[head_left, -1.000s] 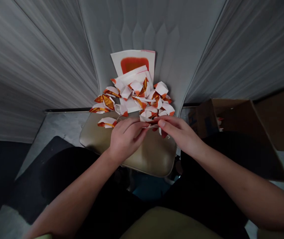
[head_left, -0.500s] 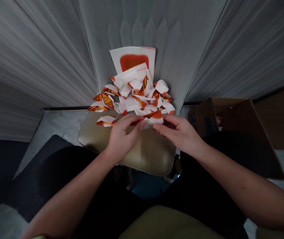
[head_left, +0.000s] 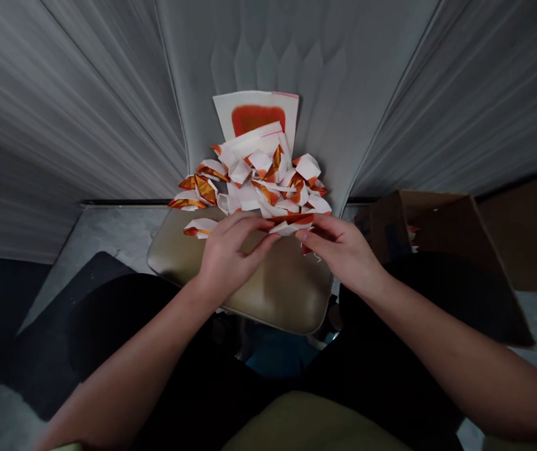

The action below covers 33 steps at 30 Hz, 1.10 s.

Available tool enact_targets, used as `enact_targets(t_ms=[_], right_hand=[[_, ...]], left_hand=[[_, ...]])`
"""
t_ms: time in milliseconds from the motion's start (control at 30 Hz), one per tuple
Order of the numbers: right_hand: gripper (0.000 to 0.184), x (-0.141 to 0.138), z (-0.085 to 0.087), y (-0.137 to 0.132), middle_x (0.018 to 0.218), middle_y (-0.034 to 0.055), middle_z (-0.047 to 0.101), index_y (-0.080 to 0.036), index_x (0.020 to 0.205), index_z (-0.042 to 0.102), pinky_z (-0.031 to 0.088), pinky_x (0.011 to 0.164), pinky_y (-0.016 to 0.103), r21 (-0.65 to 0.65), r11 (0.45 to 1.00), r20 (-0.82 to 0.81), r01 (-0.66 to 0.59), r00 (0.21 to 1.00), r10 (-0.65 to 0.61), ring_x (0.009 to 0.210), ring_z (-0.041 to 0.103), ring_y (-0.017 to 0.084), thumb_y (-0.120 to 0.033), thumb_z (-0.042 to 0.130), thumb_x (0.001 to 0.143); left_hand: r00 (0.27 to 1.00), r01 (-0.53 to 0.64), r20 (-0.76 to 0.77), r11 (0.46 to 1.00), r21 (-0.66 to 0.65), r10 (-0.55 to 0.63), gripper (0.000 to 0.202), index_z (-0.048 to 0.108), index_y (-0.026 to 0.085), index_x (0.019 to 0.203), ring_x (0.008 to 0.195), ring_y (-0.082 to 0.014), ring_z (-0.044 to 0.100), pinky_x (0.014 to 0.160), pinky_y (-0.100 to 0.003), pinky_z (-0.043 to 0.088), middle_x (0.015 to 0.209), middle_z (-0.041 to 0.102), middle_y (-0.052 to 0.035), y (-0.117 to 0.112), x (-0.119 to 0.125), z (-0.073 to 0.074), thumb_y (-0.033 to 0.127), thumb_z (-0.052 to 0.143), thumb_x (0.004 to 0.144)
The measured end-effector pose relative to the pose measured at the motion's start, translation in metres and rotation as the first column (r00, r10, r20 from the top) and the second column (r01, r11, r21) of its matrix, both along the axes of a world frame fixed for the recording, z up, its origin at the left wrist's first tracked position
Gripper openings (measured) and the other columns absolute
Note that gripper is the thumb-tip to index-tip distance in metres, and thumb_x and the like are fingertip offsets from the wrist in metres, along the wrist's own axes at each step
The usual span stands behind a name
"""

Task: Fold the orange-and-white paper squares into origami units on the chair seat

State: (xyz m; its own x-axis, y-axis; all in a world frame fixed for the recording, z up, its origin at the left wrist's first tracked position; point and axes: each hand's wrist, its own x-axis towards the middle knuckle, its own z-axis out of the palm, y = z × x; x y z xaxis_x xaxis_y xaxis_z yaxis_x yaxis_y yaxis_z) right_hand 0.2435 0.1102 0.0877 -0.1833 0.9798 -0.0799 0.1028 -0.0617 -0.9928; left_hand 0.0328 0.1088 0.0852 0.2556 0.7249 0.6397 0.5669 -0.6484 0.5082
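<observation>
A small white and orange paper piece (head_left: 291, 223) is pinched from both sides over a tan cushioned seat (head_left: 277, 294). My left hand (head_left: 230, 250) grips its left end with curled fingers. My right hand (head_left: 338, 247) holds its right end between thumb and fingers. Just beyond them lies a heap of folded white, orange and gold paper pieces (head_left: 254, 181). A flat white sheet with an orange patch (head_left: 256, 116) leans at the back of the heap.
Grey pleated curtain (head_left: 84, 106) hangs behind and to both sides. An open cardboard box (head_left: 437, 219) stands at the right, with a few paper pieces inside. My dark-clothed legs (head_left: 122, 338) flank the seat, over a pale floor (head_left: 108, 235).
Both hands kept working the same paper piece; it has been flattened into a longer strip between them. The view shifted slightly.
</observation>
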Motion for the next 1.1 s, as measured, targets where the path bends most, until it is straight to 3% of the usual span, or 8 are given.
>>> enact_targets(t_ms=[167,300,467,667,767,867,1100], right_hand=[[0.023,-0.001,-0.002,-0.003,0.073,-0.0010,0.068,-0.021,0.093,0.076,0.047,0.062,0.028,0.047,0.999,-0.040,0.020,0.999,-0.018,0.066,0.060,0.012,-0.041,0.077,0.082],[0.025,0.000,-0.007,-0.006,0.081,-0.0004,0.073,-0.025,0.105,0.079,0.050,0.064,0.027,0.063,0.998,-0.075,0.005,0.997,0.000,0.067,0.062,0.012,-0.039,0.077,0.085],[0.029,-0.001,-0.008,-0.007,0.091,0.0013,0.077,-0.026,0.109,0.079,0.054,0.066,0.028,0.035,0.999,-0.092,0.004,0.996,-0.001,0.068,0.064,0.012,-0.041,0.078,0.084],[0.022,-0.005,0.002,-0.008,0.077,0.0000,0.073,-0.023,0.099,0.078,0.053,0.062,0.028,0.051,0.999,-0.002,0.004,1.000,-0.004,0.065,0.062,0.013,-0.038,0.075,0.083],[0.017,-0.004,0.004,-0.009,0.069,-0.0009,0.069,-0.021,0.084,0.075,0.049,0.058,0.026,0.073,0.997,0.082,0.012,0.996,-0.018,0.062,0.060,0.013,-0.038,0.073,0.084],[0.023,-0.003,0.004,-0.011,0.065,-0.0017,0.065,-0.021,0.073,0.069,0.044,0.053,0.025,0.086,0.996,0.136,0.017,0.990,-0.029,0.059,0.056,0.012,-0.041,0.073,0.085],[0.017,-0.005,0.003,-0.013,0.074,-0.0013,0.068,-0.024,0.093,0.076,0.046,0.060,0.027,0.151,0.988,0.155,-0.016,0.988,-0.007,0.065,0.057,0.014,-0.038,0.073,0.084]], left_hand=[[1.000,-0.005,0.012,0.998,0.067,0.004,0.011,0.069,0.019,0.092,0.092,-0.0142,0.072,0.083,-0.027,0.056,0.099,0.077,-0.0033,0.001,-0.001,-0.002,0.027,0.076,0.091],[1.000,-0.020,-0.008,0.990,0.140,0.021,0.012,0.068,0.018,0.090,0.090,-0.0145,0.072,0.082,-0.026,0.056,0.096,0.076,-0.0040,-0.002,-0.001,0.001,0.027,0.077,0.091],[0.997,-0.074,-0.008,0.989,0.124,0.076,0.011,0.068,0.021,0.093,0.089,-0.0151,0.073,0.084,-0.028,0.057,0.095,0.077,-0.0023,-0.008,0.000,0.004,0.030,0.074,0.093],[0.995,-0.060,-0.062,0.981,0.185,0.072,0.011,0.074,0.025,0.105,0.090,-0.0154,0.073,0.081,-0.028,0.055,0.099,0.077,-0.0024,-0.008,-0.002,-0.001,0.027,0.071,0.094],[0.997,-0.053,-0.047,0.987,0.152,0.061,0.011,0.074,0.023,0.104,0.092,-0.0155,0.072,0.083,-0.028,0.055,0.100,0.077,-0.0027,-0.008,-0.002,-0.001,0.023,0.070,0.094],[0.999,-0.038,-0.021,0.995,0.097,0.040,0.008,0.072,0.021,0.102,0.091,-0.0150,0.071,0.083,-0.028,0.055,0.099,0.075,-0.0030,-0.007,0.000,0.001,0.022,0.068,0.095],[0.999,-0.010,-0.036,1.000,0.020,0.010,0.007,0.068,0.018,0.097,0.088,-0.0172,0.068,0.080,-0.033,0.056,0.096,0.072,-0.0056,-0.008,0.001,0.006,0.020,0.061,0.096]])
